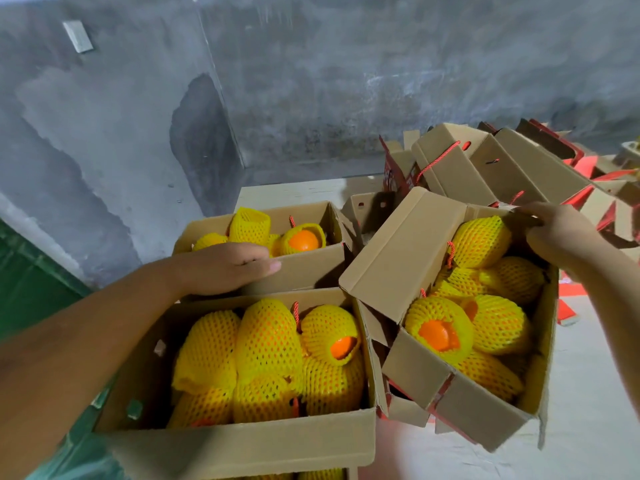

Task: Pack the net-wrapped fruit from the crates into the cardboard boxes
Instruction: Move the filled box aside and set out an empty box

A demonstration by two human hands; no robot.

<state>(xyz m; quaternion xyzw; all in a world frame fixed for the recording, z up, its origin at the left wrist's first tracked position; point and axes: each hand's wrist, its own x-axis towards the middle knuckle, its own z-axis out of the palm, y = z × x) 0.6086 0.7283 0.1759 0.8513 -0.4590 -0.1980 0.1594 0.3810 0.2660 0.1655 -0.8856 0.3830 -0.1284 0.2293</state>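
Net-wrapped fruit (266, 358) is filling three open cardboard boxes: a near box (242, 441), a far box (304, 268) and a right box (460, 400), which is sitting tilted. The left hand (225, 268) is resting on the far box's near wall, fingers loosely curled, gripping nothing. The right hand (557, 233) is grasping the right box's far edge, fingers curled over it. Empty boxes (485, 168) are lying stacked far right on the table (585, 393).

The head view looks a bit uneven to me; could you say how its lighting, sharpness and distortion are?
Head view: soft dim light, no glare; yellow net-wrapped fruit fairly sharp; left hand and right hand slightly soft; wide-angle bending towards the edges; wall behind murky.
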